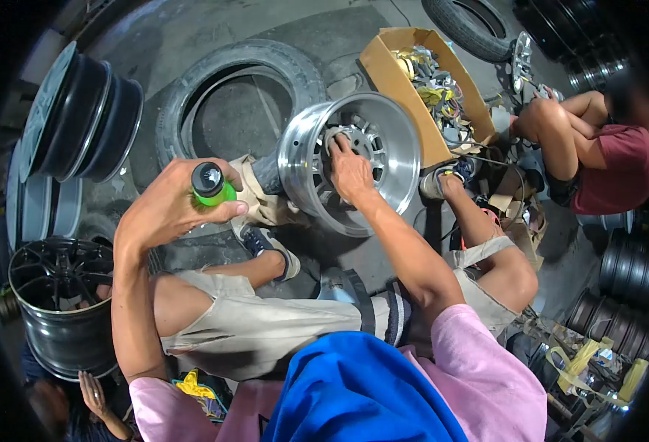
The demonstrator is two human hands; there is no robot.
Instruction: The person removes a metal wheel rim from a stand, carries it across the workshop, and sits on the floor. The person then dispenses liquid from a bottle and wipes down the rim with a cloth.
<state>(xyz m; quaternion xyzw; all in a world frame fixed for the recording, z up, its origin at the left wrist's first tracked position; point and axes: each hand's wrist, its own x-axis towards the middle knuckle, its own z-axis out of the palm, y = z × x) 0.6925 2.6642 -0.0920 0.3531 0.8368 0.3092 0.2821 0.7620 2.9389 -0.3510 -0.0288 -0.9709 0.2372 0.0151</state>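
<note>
Blue cloth [361, 390]; left hand [170, 195] holds one bottle [216, 194], right hand [351, 172] one rag [332, 135].

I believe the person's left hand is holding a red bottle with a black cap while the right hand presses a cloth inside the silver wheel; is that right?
Not quite: the head view shows that the bottle in the left hand is green, not red. The rest of your statement stands.

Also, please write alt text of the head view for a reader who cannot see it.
A person's right hand presses a cloth inside a silver wheel rim; the left hand holds a green bottle with a black cap. Around them are a tire, a cardboard box, more rims and two other people.
</note>
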